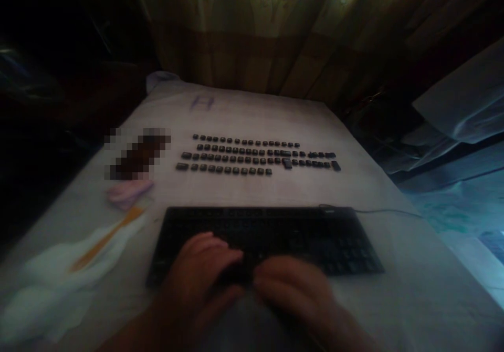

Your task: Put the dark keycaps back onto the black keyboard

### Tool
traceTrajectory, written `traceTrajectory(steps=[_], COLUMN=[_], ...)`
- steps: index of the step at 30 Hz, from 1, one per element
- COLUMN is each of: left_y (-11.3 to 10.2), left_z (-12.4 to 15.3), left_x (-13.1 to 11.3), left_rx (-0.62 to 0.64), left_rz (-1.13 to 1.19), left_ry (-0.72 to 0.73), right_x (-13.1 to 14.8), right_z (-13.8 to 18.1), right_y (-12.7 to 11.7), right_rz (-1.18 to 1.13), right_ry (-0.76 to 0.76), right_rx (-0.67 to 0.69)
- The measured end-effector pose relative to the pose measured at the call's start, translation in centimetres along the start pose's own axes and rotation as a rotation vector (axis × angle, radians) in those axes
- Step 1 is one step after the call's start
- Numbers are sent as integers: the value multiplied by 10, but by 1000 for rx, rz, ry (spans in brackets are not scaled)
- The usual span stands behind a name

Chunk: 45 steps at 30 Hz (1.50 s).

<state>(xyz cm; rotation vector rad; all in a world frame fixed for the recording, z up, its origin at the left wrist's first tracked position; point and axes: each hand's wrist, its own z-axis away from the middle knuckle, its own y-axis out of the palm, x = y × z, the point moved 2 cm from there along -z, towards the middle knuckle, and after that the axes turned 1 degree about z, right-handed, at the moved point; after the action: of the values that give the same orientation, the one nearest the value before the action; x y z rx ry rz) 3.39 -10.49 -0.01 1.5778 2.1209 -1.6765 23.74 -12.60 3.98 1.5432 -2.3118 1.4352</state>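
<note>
A black keyboard [323, 241] lies in front of me; many of its keys are off, while those at its right end are in place. My left hand [208, 268] rests over its lower left part, thumb and index finger apart with nothing seen between them. Close beside it, my right hand [291, 283] is over the keyboard's front edge, fingers pressed together and pointing left. Whatever its fingertips may hold is hidden and blurred. Behind the keyboard, loose black keycaps [235, 159] are laid out in several rows on the cloth-covered table [252, 194].
An orange-handled brush [106, 239] lies on a white cloth [43, 273] at the left. Beyond it are a pink cloth [128, 192] and a pixelated dark object [139, 155]. The keyboard's cable [386, 211] runs right. A curtain [252, 37] hangs behind the table.
</note>
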Motion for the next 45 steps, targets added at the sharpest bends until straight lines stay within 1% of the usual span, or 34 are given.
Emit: traceTrajectory(steps=[5,10,13,15,17,19,22,24,27,29,33,36,39,41,45], left_y=[0,1,2,2,1,0,-2,-3,-2,-2,-1,-2,-4,-4,-7], left_z=[-2,-1,-1,-2,-4,-5,-6,-6,-6,-6,-4,-3,-3,-4,-5], left_x=[-1,-2,-3,-4,-4,-3,0,3,6,9,13,15,15,15,11], left_rx=[23,8,1,17,29,32,36,51,96,105,90,96,102,111,138], left_rz=[169,232,254,273,299,327,403,489,636,709,788,849,886,889,864], left_ry=[-30,-93,-158,-222,-282,-331,-404,-478,-623,-696,-786,-837,-851,-834,-725], right_x=[6,7,6,4,1,-5,-20,-30,-38,-40,-41,-42,-39,-32,-9], right_z=[-4,-2,2,6,12,17,22,22,21,22,26,25,20,14,-1], right_y=[6,14,18,19,20,21,22,23,26,29,31,27,22,21,24], right_rz=[-56,-149,-207,-245,-266,-262,-217,-177,-130,-109,-87,-12,97,118,-2], right_ry=[-11,54,175,241,274,334,482,531,516,488,420,346,292,254,194], right_rx=[62,46,62,41,9,-22,-66,-71,-19,16,44,41,40,23,-13])
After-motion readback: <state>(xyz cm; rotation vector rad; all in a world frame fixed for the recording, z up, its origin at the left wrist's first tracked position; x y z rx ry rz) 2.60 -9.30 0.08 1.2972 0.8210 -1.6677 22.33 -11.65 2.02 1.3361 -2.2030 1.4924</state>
